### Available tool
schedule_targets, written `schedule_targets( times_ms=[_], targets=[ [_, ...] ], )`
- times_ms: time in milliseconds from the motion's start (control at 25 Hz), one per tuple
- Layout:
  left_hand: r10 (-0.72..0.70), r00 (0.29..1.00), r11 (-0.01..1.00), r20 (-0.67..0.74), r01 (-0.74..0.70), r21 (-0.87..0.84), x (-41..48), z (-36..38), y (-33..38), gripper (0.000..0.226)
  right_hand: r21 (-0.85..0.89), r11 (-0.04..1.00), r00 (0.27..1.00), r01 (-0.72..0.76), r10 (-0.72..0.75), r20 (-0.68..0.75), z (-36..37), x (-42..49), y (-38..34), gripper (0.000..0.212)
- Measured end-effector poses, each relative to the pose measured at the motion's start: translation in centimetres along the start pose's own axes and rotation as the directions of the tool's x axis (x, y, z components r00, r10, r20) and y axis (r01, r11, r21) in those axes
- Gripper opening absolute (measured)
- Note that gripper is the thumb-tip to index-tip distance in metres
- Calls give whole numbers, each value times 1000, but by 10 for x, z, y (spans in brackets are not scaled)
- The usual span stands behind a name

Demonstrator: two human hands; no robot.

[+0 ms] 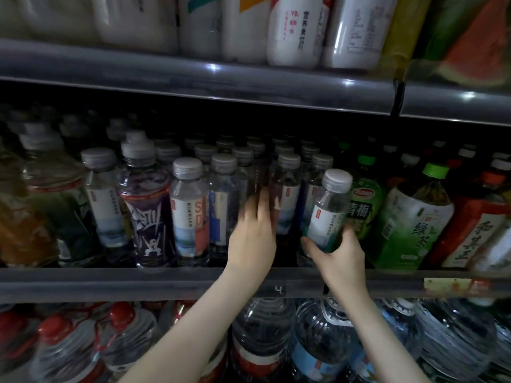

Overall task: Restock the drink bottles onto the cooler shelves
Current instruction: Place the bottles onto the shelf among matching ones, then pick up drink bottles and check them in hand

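The middle cooler shelf [166, 283] carries rows of clear water bottles with grey caps. My right hand [338, 254] grips the base of one such water bottle [327, 214], tilted to the right, at the shelf's front beside a green plum-tea bottle [362, 205]. My left hand [253, 233] reaches into the shelf with fingers straight, touching the side of a standing water bottle [286, 194] in the row. A gap in the front row lies between my two hands.
A purple drink bottle [146, 205] and more water bottles stand to the left. Large green tea [409, 219] and red-labelled bottles fill the right. White bottles sit on the upper shelf [193, 76]. Big water jugs [323, 341] line the lower shelf.
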State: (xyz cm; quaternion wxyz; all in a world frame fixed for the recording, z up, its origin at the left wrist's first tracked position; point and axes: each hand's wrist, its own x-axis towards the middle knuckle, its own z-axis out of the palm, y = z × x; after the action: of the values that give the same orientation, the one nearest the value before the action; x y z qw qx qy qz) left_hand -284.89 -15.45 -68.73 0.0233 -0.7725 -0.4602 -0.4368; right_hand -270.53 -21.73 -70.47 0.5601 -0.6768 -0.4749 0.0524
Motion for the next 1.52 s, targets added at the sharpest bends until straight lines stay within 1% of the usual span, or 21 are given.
schedule_targets(
  times_ms=[40, 80, 120, 160, 200, 280, 320, 400, 520, 600, 720, 840, 920, 1000, 1080, 1160, 1200, 1240, 1320, 1400, 1520],
  targets=[
    [115, 975, 993, -188, -108, 46, -7, -10, -11, 58, 29, 999, 1000, 23, -23, -15, 4, -5, -4, 57],
    [210, 926, 976, -313, -181, 119, -12, -22, -26, 50, 62, 997, 999, 45, -43, -27, 10, -10, -9, 56],
    [272, 886, 957, -374, -209, 201, -16, -37, -40, 46, 94, 993, 997, 64, -61, -38, 16, -14, -15, 55],
    [289, 867, 944, -406, -187, 274, -18, -50, -53, 46, 123, 989, 996, 84, -79, -44, 23, -18, -21, 55],
    [253, 880, 943, -402, -132, 304, -17, -62, -65, 50, 149, 983, 994, 104, -99, -40, 31, -22, -28, 56],
    [98, 946, 962, -310, -10, 274, -14, -74, -80, 76, 183, 976, 992, 120, -123, 5, 45, -29, -43, 59],
    [41, 971, 971, -236, 17, 240, -13, -77, -82, 89, 188, 975, 991, 121, -130, 34, 52, -33, -50, 59],
    [-26, 991, 980, -128, 50, 190, -9, -85, -78, 104, 193, 974, 989, 115, -132, 73, 61, -41, -62, 58],
    [-185, 982, 980, -24, 186, 62, -1, -91, -69, 106, 221, 971, 990, 91, -111, 81, 65, -45, -68, 58],
    [-236, 969, 970, -70, 239, 49, -1, -92, -64, 100, 244, 968, 994, 52, -74, 79, 62, -44, -66, 56],
    [-200, 960, 980, -196, 199, -25, -11, -85, -58, 91, 277, 961, 998, 12, -30, 59, 53, -42, -62, 54],
    [-137, 984, 967, -113, 108, -229, -24, -90, -57, 83, 270, 962, 999, 43, -46, 5, 42, -38, -60, 48],
    [-198, 975, 923, -98, 152, -352, -33, -95, -60, 80, 279, 959, 999, 50, -45, -25, 35, -35, -56, 49],
    [-296, 939, 869, -175, 189, -457, -43, -104, -57, 82, 309, 949, 997, 60, -45, -57, 26, -32, -55, 49],
    [-286, 924, 835, -256, 109, -539, -48, -113, -47, 84, 352, 934, 995, 70, -39, -95, 20, -29, -54, 50],
    [-172, 932, 845, -318, -26, -534, -52, -116, -33, 84, 375, 923, 991, 83, -38, -125, 15, -25, -51, 50],
    [-121, 946, 841, -301, -63, -537, -53, -116, -25, 85, 375, 923, 990, 84, -34, -138, 13, -24, -49, 50],
    [-100, 967, 822, -233, -52, -566, -52, -115, -16, 85, 371, 925, 988, 81, -26, -150, 11, -23, -46, 51],
    [-77, 995, 780, -56, 25, -625, -48, -103, -1, 84, 355, 932, 984, 74, -10, -177, 5, -21, -39, 52],
    [-91, 993, 781, 74, 117, -613, -42, -86, 9, 77, 328, 942, 977, 72, -1, -212, -4, -19, -31, 52],
    [-153, 985, 769, 81, 170, -617, -22, -65, 20, 72, 252, 963, 959, 91, -16, -282, -18, -12, -18, 58]
  ],
)
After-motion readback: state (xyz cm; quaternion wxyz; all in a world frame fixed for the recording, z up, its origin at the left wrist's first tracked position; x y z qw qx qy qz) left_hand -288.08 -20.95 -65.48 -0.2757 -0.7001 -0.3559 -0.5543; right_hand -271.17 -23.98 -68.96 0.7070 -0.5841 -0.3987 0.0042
